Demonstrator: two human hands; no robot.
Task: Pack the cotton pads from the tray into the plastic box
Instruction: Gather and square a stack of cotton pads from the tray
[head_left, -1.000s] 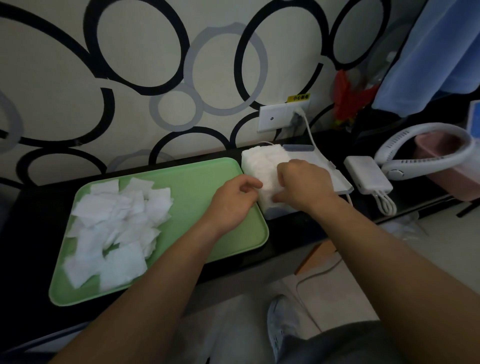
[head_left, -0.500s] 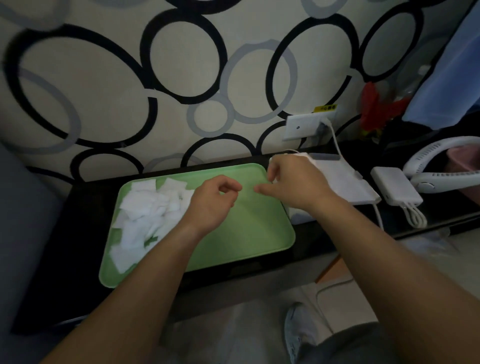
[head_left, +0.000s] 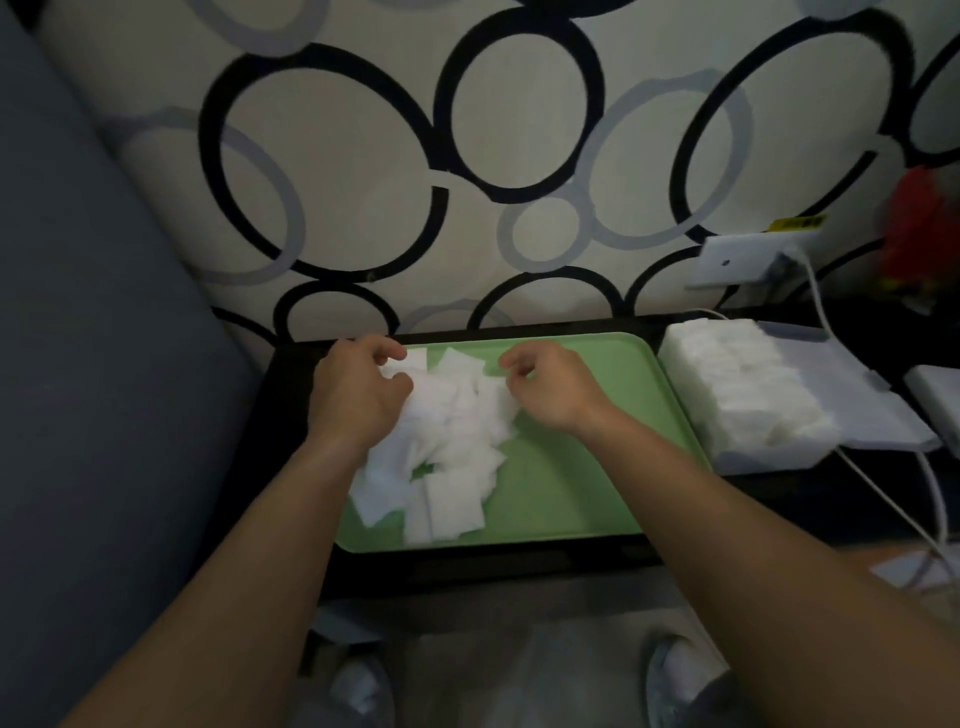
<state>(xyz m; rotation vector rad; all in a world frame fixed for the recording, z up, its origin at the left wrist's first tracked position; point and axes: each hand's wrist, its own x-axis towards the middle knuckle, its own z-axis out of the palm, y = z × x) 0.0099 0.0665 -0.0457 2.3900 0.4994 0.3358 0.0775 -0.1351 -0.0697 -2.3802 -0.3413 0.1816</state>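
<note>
A grey-blue padded surface (head_left: 104, 364) fills the left side, next to a black bench (head_left: 467, 569) that stands against a wall patterned with black and grey rings. On the bench lies a green tray (head_left: 571, 493). A loose heap of white square cotton pads (head_left: 457, 447) covers the tray's left half.

The left hand (head_left: 358, 395) rests on the far left corner of the heap. Its fingers are curled and its thumb is closed in, pinching a pad between them. The right hand (head_left: 550, 389) sits at the heap's far right edge with its fingers curled down onto the pads. I cannot tell whether it grips one.

Just right of the tray, touching its rim or nearly so, is the clear plastic box (head_left: 769, 460). It is filled with a tight row of stacked pads (head_left: 737, 389), and its lid (head_left: 852, 395) lies open beyond it. Above the box, a white wall socket (head_left: 737, 260) carries a white cable (head_left: 818, 296), which runs down past the box.
</note>
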